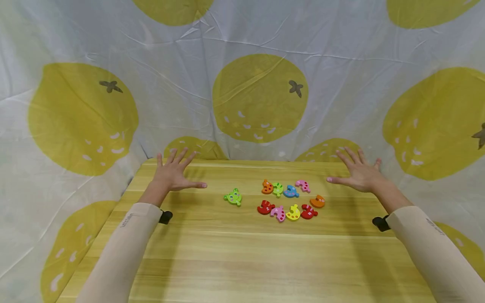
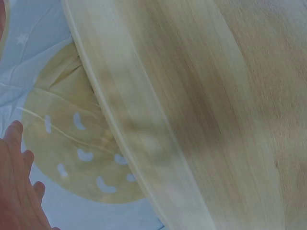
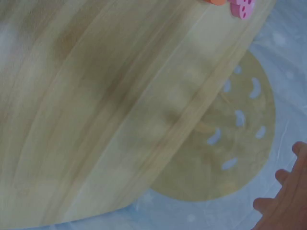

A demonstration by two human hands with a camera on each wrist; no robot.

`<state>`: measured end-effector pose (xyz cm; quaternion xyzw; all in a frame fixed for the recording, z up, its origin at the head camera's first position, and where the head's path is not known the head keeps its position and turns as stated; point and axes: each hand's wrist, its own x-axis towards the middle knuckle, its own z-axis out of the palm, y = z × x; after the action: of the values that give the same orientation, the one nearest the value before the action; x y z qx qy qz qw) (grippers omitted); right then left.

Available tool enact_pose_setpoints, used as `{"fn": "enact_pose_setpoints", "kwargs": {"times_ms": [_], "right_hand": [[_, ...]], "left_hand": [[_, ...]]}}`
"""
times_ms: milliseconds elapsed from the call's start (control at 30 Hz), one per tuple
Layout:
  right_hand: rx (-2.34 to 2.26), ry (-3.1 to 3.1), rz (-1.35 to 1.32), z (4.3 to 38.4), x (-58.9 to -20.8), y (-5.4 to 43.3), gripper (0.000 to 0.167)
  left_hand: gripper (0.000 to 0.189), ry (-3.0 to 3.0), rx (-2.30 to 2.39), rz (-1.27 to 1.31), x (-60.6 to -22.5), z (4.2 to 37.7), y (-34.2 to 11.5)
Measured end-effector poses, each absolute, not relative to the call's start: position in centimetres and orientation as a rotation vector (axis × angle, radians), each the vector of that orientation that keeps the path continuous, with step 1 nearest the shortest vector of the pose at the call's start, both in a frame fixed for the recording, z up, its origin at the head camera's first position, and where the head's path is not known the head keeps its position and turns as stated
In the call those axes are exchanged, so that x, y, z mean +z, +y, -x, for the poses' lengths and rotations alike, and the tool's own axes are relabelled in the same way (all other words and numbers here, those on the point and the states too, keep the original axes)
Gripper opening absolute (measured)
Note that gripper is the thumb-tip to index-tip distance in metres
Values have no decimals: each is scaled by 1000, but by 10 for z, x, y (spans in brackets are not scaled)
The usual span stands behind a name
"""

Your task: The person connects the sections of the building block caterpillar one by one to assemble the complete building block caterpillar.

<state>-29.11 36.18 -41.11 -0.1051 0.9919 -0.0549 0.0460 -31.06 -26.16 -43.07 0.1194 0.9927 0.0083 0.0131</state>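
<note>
Wooden table [image 1: 261, 248], lemon-patterned cloth [image 1: 257, 97] (creased)

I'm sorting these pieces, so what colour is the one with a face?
Bright green; the piece with the face shows best in the head view.

Head view: from person's head, facing forward and down; widest, farthest; takes in pale-yellow wood-grain desk [image 1: 242, 261], white lemon-print cloth [image 1: 170, 92], bare left hand [image 1: 172, 174], bare right hand [image 1: 361, 176]. Left wrist view: nearer, looking down on desk, edge slanting; left hand clipped at left border. Right wrist view: as near, edge slanting opposite way; pink curved dotted piece [image 3: 242, 9] at top, shared with head view. Desk, cloth common to all three.
</note>
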Motion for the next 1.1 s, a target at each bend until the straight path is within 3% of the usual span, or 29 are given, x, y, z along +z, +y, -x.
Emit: {"fn": "enact_pose_setpoints", "kwargs": {"times_ms": [467, 1100], "right_hand": [[-220, 3027, 412, 277, -417, 356, 105], [-515, 3056, 563, 255, -456, 295, 92]], "left_hand": [[124, 3081, 106, -416, -433, 304, -261], [97, 3083, 464, -656, -472, 284, -217]]}}
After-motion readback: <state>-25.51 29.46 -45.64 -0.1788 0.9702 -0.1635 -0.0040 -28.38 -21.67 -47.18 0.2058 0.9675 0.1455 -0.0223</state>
